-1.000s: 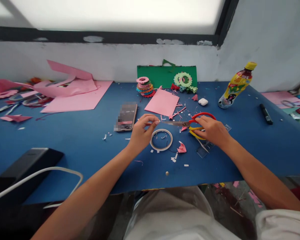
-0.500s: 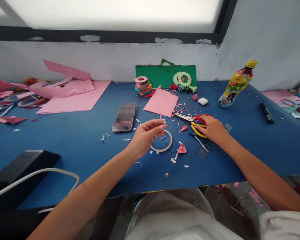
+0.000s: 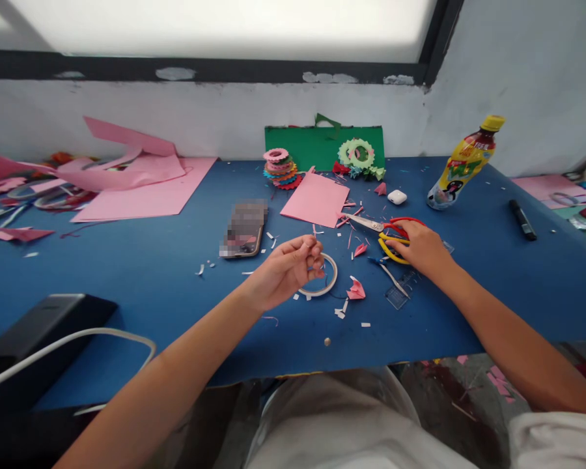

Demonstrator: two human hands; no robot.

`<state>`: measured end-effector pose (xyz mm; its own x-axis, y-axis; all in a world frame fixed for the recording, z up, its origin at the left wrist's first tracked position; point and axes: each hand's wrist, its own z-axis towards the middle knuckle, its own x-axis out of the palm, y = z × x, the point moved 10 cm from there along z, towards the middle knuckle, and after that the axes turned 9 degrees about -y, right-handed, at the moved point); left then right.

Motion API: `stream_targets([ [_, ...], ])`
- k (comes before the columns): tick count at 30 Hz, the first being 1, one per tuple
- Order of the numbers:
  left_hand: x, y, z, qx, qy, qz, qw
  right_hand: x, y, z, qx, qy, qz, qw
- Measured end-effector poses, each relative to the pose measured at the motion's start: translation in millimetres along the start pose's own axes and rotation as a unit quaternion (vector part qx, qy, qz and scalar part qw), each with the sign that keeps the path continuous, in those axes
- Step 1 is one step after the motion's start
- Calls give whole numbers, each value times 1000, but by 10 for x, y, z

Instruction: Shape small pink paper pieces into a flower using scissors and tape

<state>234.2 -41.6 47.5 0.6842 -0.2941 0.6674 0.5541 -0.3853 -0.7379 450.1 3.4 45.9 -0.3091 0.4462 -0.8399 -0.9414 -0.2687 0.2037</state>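
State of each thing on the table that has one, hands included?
Scissors: held, blades look closed
Right hand: gripping handles
Left hand: fingers curled, contents unclear
White ring: flat, partly hidden
Phone: lying flat, image blurred
Bottle: capped
White case: looks shut
Marker: lying down

a wide window (image 3: 234, 29) fills the top of the frame, its pane a bright, milky white that dims to grey along the lower edge, with a soft grey diagonal band at the upper left. a dark frame (image 3: 117, 67) borders it below and slants up at the upper right, blotched with whitish patches. beneath runs a pale grey wall (image 3: 215, 120), scuffed just under the frame; more wall (image 3: 527, 78) spreads over the upper right, smooth and shaded. a blue tabletop (image 3: 170, 267) stretches across the middle, meeting the wall at the back. at the lower right, a dark, stained floor (image 3: 422, 397) shows.
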Motion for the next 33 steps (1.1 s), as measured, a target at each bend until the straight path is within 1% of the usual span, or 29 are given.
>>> stream_targets([
  [2,25,10,-10,-1,11,7,1000,25,-37,12,-4,5,-9,1000],
  [4,34,22,-9,-1,10,13,1000,23,-25,20,-15,11,-21,1000],
  [6,33,36,-6,0,-8,11,1000,-67,64,22,-28,-1,-24,999],
  [7,28,45,-7,2,-25,4,1000,-156,144,18,-35,-18,-15,999],
  [9,11,76,-21,4,-70,-22,997,-396,384,-9,-58,-63,52,995],
  [10,2,96,-36,7,-96,-37,995,-509,532,-37,-75,-76,96,990],
  [12,47,198,-75,-14,-114,-51,992,-723,848,-113,-118,-96,177,972],
  [13,85,255,-97,-27,-113,-52,992,-809,1000,-157,-142,-103,205,963],
  [15,160,351,-141,-46,-100,-49,993,-901,1269,-244,-186,-100,241,947],
  [17,213,419,-181,-59,-83,-42,994,-921,1448,-304,-207,-93,272,935],
  [18,227,444,-198,-65,-77,-38,994,-925,1500,-323,-209,-96,287,930],
  [20,233,471,-222,-71,-69,-34,994,-923,1533,-339,-195,-109,320,921],
  [24,210,497,-237,-78,-72,-29,994,-891,1496,-338,-157,-118,357,913],
  [27,207,525,-233,-86,-75,-25,993,-895,1485,-337,-159,-121,365,909],
  [33,174,531,-211,-74,-94,-15,993,-882,1474,-320,-170,-132,354,910],
])
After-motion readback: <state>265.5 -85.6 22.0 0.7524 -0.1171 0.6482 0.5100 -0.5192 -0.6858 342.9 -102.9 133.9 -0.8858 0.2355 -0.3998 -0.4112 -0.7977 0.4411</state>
